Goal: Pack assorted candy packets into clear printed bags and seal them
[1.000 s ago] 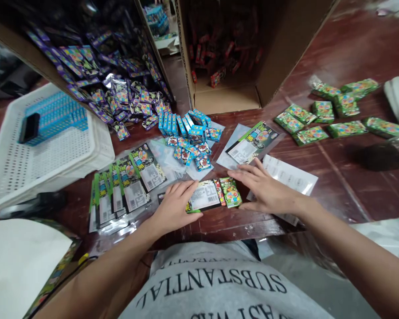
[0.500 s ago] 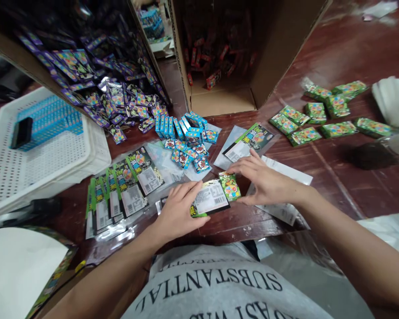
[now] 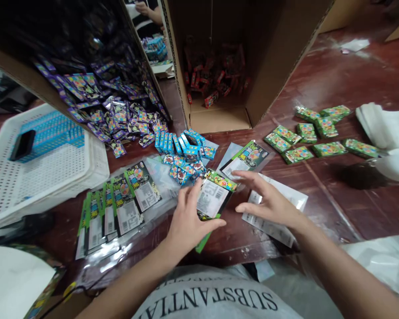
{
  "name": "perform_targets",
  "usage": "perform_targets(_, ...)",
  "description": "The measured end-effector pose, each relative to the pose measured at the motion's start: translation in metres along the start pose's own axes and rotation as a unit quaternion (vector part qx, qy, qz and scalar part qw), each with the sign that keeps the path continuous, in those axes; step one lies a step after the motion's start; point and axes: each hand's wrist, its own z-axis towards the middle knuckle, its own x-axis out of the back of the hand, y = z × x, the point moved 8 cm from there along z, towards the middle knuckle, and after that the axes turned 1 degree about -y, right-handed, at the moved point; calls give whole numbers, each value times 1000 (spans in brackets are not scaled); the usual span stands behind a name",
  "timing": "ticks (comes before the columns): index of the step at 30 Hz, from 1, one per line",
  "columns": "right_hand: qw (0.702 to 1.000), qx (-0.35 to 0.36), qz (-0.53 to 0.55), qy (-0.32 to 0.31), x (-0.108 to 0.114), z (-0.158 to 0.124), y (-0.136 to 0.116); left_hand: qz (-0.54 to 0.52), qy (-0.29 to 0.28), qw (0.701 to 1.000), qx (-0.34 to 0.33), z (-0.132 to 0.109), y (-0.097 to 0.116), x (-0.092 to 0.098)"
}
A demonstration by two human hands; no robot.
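My left hand (image 3: 186, 215) grips a black-and-green printed plastic bag (image 3: 212, 198) with a white barcode panel, thumb low and fingers along its left edge. At the bag's upper right end sits a small green candy box (image 3: 221, 180); whether it is fully inside I cannot tell. My right hand (image 3: 266, 199) is just right of the bag, thumb and fingers apart, holding nothing. Beneath it lies a white printed sheet or bag (image 3: 275, 221). Another printed bag (image 3: 248, 157) lies flat beyond. Small blue boxes (image 3: 182, 153) are heaped behind my left hand.
Several overlapping printed bags (image 3: 126, 199) lie at left. Loose green boxes (image 3: 329, 149) are spread at right. Behind stand a carton of purple packets (image 3: 119, 110) and a carton with red packets (image 3: 216, 119). A white basket (image 3: 98, 164) holds blue boxes and a phone (image 3: 23, 145).
The bag has been tilted upward in my left hand, and the green box now lies against its upper end. My right hand has let go of the box and opened, moving rightward.
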Motion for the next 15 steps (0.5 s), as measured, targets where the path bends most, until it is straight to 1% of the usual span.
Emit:
perform_targets(1,998,-33,45,27,-2,-2,7,-39,4,999,0,1,3,-3)
perform_targets(3,988,-93,117,47,-13,-8,19,-127,0,992,-6,3,5,-12)
perform_targets(5,979,-128,152,38,-24,-13,25,-226,-23,974,3,3,2,-22)
perform_targets(8,974,-149,168,24,-33,-19,26,-336,-80,938,36,5,-9,-33)
perform_targets(10,974,-153,166,33,-33,-24,25,-356,-125,924,58,8,-17,-38)
perform_targets(12,976,-153,148,51,-34,-28,24,-350,-160,920,66,12,-21,-40)
perform_targets(14,975,-156,139,75,-37,-34,24,-339,-165,924,63,19,-24,-38)
perform_targets(15,970,-164,151,98,-38,-37,25,-331,-152,929,60,23,-26,-35)
